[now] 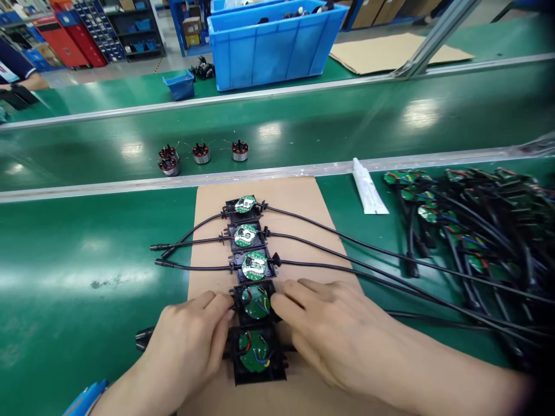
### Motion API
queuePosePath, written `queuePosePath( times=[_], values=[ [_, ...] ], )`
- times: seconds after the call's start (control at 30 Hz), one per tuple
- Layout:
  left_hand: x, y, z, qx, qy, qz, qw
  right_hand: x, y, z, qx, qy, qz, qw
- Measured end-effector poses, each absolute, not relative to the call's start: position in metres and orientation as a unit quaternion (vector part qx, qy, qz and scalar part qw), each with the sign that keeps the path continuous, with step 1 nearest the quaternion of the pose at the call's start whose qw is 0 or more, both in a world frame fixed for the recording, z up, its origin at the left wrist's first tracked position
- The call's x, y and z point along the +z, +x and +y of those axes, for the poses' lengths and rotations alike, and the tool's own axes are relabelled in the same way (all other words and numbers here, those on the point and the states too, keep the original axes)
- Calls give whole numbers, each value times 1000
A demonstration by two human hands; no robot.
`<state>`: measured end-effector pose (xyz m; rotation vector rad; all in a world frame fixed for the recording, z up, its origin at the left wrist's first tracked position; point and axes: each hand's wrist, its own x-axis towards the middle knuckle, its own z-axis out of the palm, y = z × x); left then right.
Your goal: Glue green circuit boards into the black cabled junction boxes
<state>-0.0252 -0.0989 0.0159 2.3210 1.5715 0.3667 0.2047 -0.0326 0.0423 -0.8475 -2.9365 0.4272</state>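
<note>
Several black square housings with round green circuit boards lie in a column on a brown cardboard sheet [299, 199], each with black cables running left and right. My left hand [188, 346] and my right hand [333, 329] flank the fourth housing [255, 301] from the far end. Fingertips of both hands press against its left and right sides. The nearest housing [255, 353] sits between my palms. The three farther housings [245, 236] lie untouched.
A tangled pile of black cables with green boards [468, 231] lies to the right. A white plastic bag [367, 188] rests near the conveyor rail. Small copper-wound motor stators [202, 153] stand on the green belt. A large blue bin [273, 40] sits beyond.
</note>
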Motion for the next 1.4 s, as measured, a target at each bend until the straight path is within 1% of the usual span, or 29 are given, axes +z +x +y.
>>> queuePosePath(
  times=[0.2, 0.33, 0.43, 0.53, 0.6, 0.7, 0.83, 0.97, 1.03, 1.13, 1.23, 1.3, 1.4],
  values=[
    [17, -26, -94, 149, 791, 556, 207, 30, 192, -32, 120, -255, -958, 46],
    [17, -25, -92, 158, 799, 543, 203, 23, 187, -34, 109, -270, -956, 39],
    [16, -22, -95, 168, 811, 537, 160, 23, 187, -35, 123, -286, -950, 19],
    [12, -19, -100, 181, 831, 520, 79, 23, 188, -36, 141, -297, -944, 5],
    [7, -19, -102, 184, 843, 505, 27, 21, 189, -37, 142, -304, -942, 7],
    [2, -21, -105, 169, 851, 496, -17, 16, 190, -42, 123, -303, -945, 21],
    [3, -20, -106, 111, 872, 475, -39, 9, 191, -47, 95, -291, -951, 32],
    [8, -10, -105, 12, 892, 438, -105, 7, 189, -50, 82, -274, -958, 33],
    [11, -8, -104, -21, 896, 426, -121, 7, 187, -51, 87, -268, -959, 27],
    [15, -11, -102, -2, 894, 442, -77, 10, 185, -51, 98, -276, -956, 21],
    [20, -14, -99, 115, 862, 493, -12, 17, 189, -48, 141, -294, -945, 25],
    [20, -13, -97, 176, 855, 487, 36, 24, 197, -45, 196, -301, -933, 26],
    [15, -9, -93, 161, 882, 429, 111, 35, 208, -41, 270, -340, -901, 0]
  ],
)
